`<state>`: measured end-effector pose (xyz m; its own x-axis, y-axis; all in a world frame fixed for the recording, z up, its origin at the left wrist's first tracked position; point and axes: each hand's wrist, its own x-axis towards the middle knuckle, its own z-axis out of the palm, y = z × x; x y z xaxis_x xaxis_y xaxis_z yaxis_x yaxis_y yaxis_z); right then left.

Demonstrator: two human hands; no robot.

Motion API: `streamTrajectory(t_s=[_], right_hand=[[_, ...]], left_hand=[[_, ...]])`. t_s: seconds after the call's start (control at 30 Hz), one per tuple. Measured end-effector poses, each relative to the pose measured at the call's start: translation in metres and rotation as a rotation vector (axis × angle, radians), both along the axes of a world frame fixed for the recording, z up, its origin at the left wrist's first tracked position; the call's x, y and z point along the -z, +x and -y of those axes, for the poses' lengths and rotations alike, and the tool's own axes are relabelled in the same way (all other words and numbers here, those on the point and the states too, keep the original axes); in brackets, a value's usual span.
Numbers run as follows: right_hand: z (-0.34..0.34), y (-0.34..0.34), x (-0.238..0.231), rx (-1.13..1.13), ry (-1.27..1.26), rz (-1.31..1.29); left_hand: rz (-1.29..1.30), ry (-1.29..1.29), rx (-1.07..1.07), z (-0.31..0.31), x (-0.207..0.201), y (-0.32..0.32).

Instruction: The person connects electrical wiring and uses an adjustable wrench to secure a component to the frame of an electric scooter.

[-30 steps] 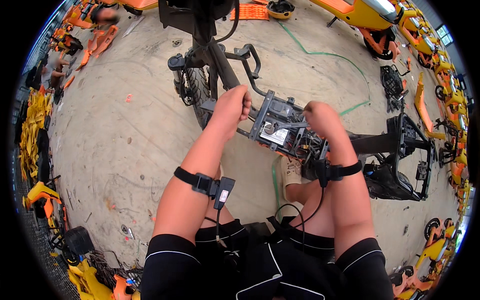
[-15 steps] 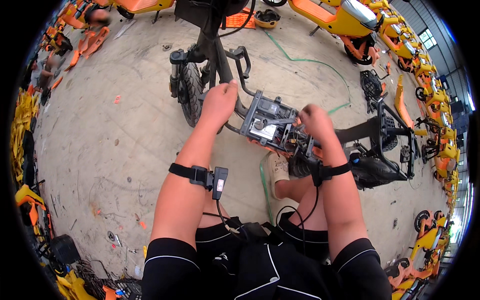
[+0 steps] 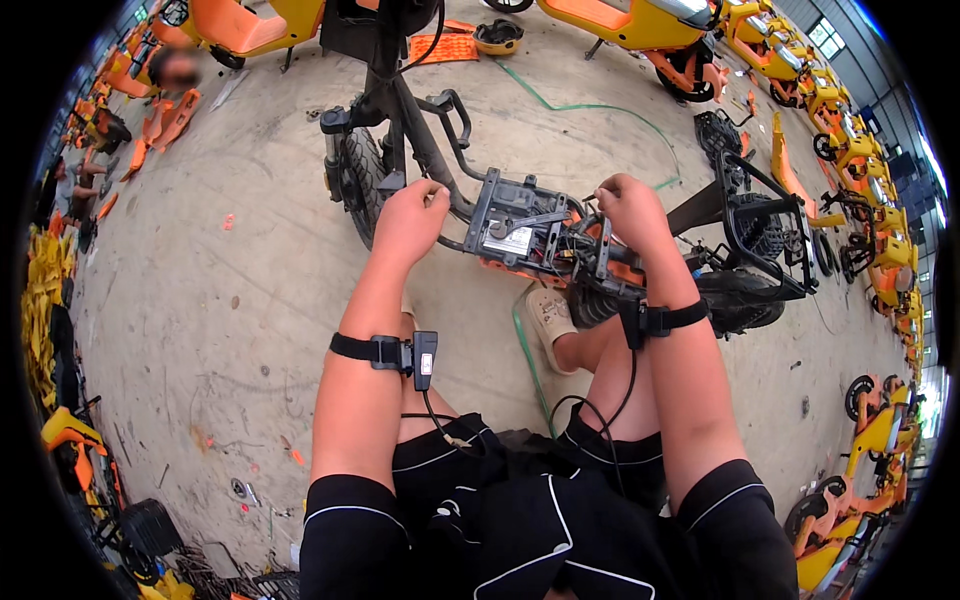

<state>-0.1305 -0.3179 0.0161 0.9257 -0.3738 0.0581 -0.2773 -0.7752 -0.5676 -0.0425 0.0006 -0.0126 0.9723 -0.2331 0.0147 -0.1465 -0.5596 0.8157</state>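
A stripped scooter frame [image 3: 432, 150] stands before me, its front wheel [image 3: 362, 180] at the left. My left hand [image 3: 412, 218] is just beside the frame's down tube, thumb and fingers pinched together; what they hold, if anything, is hidden. My right hand [image 3: 634, 212] is over the right end of the frame's middle tray [image 3: 485, 205], closed in a pinch with a small dark tip showing at the fingers. Inside the tray sit a silver box [image 3: 508, 243] and loose wiring [image 3: 578, 243]. A dark bar with a round end, like a ratchet wrench [image 3: 530, 223], lies across the box.
My shoe [image 3: 550, 318] is close to the tray. A green strap [image 3: 560, 105] curves over the concrete floor. A yellow helmet [image 3: 498, 38] and an orange panel [image 3: 443, 48] lie behind the frame. Yellow-orange scooters [image 3: 625, 28] stand around; a seated person [image 3: 75, 190] is at far left.
My left hand has dropped a little nearer and away from the down tube. My right hand has lifted slightly over the tray's end. The whole view has shifted a little.
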Motion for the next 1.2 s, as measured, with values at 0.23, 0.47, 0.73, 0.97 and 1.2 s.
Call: streamTrajectory(t_s=[0.23, 0.47, 0.73, 0.97, 1.2], right_hand=[[0.015, 0.028, 0.022, 0.030, 0.156, -0.031], [0.020, 0.109, 0.046, -0.101, -0.016, -0.174], [0.038, 0.197, 0.122, -0.197, -0.023, -0.321], [0.049, 0.197, 0.194, -0.126, -0.176, -0.242], [0.045, 0.207, 0.195, -0.110, -0.248, -0.296]], left_hand=[[0.079, 0.019, -0.025, -0.016, 0.006, 0.025], [-0.115, 0.220, 0.157, -0.002, -0.004, 0.057], [-0.237, 0.350, 0.304, 0.031, -0.006, 0.054], [-0.296, 0.342, 0.335, 0.053, 0.003, 0.059], [-0.275, 0.336, 0.347, 0.056, 0.005, 0.063]])
